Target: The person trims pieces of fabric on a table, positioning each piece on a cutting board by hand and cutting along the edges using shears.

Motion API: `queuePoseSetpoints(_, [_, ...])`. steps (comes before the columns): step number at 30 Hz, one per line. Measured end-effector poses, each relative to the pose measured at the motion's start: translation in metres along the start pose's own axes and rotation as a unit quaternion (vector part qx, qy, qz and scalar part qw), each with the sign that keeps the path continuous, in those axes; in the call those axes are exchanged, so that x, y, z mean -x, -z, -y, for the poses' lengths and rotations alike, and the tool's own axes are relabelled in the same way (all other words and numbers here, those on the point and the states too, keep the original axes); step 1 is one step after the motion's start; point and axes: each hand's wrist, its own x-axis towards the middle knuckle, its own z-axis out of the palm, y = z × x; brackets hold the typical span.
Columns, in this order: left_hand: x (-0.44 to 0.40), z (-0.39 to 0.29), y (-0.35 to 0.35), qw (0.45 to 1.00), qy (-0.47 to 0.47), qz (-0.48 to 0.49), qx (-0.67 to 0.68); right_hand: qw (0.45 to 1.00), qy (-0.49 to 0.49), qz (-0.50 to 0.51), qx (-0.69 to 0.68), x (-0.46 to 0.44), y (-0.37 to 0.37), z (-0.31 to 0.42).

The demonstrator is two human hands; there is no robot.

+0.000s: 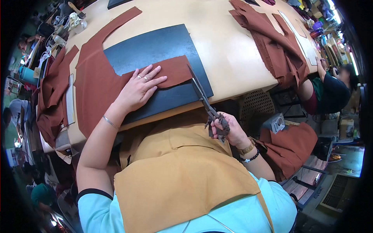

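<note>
My left hand [143, 87] lies flat, fingers spread, on a strip of reddish-brown fabric [176, 70]. The strip rests on a dark board [155, 42] and joins a larger brown piece [93, 83] on the left. In my right hand [233, 130] is a pair of scissors [204, 99], its handles wrapped in dark, ragged cloth. The blades point away from me, slightly parted, at the right end of the strip. Whether fabric lies between them I cannot make out clearly.
The pale table [229, 50] carries a heap of brown fabric [272, 46] at the right and more brown cloth [54, 97] at the left. Another person [330, 93] sits at the right edge. Brown fabric [289, 145] also lies below the table, near my right arm.
</note>
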Motion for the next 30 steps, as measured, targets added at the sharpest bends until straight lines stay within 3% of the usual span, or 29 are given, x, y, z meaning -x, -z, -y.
queuePoseSetpoints(6, [0.0, 0.001, -0.001, 1.0, -0.001, -0.003, -0.002, 0.999, -0.022, 0.003, 0.044, 0.009, 0.001, 0.005])
queuePoseSetpoints(17, [-0.002, 0.001, -0.002, 1.0, -0.029, 0.002, -0.005, 0.999, -0.014, 0.002, -0.032, -0.004, -0.012, 0.004])
queuePoseSetpoints(30, [0.001, 0.001, 0.001, 0.999, -0.036, 0.007, 0.0, 1.0, 0.009, -0.014, -0.019, -0.003, -0.011, 0.001])
